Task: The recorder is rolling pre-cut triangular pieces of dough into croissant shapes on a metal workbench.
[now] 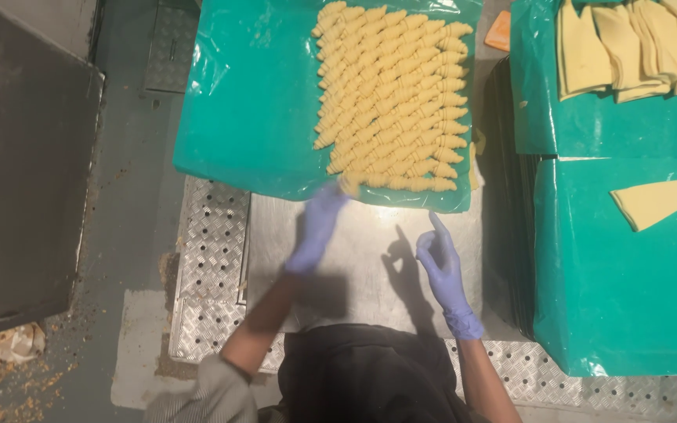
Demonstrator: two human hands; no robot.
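Croissants [389, 98] lie packed in rows on the green sheet [252, 102] at the far table [362, 258] edge; left hand [316, 227], blurred, grip unreadable, may dent the near row, right hand [442, 262] open, empty.

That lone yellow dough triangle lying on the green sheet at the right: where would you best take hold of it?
Probably at the wide end of the dough triangle, coming from above at its left side. It lies flat on the green sheet and narrows toward the right, so the broad end gives most to pinch; the thin tip looks likely to stretch.
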